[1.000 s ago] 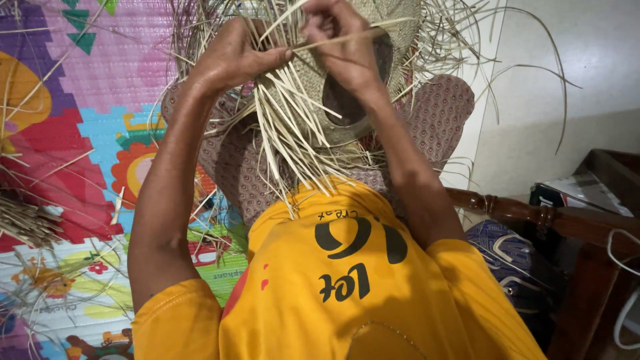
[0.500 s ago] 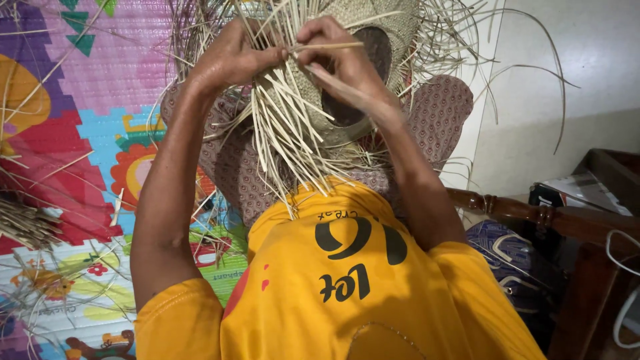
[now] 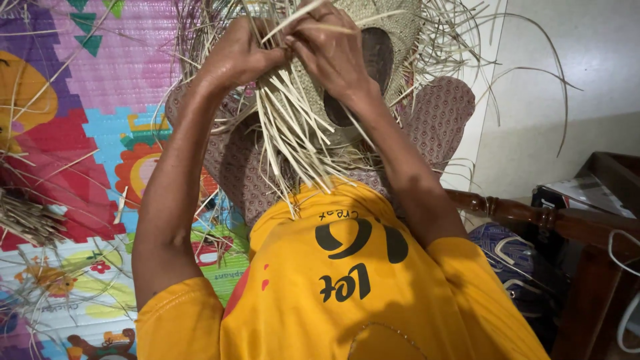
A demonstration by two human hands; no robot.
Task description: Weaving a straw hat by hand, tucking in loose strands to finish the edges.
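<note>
A half-woven straw hat (image 3: 393, 40) sits above my knees, with its dark opening facing me and loose pale strips (image 3: 293, 140) hanging from its edge toward my yellow shirt. My left hand (image 3: 243, 57) grips a bunch of strips at the hat's left edge. Pressed close beside it, my right hand (image 3: 330, 50) pinches a single strip that sticks up and to the left. The fingertips of both hands are partly hidden among the straw.
A colourful foam play mat (image 3: 80, 133) covers the floor on the left, with a bundle of loose straw (image 3: 27, 220) lying on it. A dark wooden furniture rail (image 3: 533, 217) and a patterned blue bag (image 3: 513, 260) are at the right. A pale wall (image 3: 567, 80) is behind.
My hands have drawn closer together at the hat's edge. The right hand has shifted left and taken up one strip, which now angles upward.
</note>
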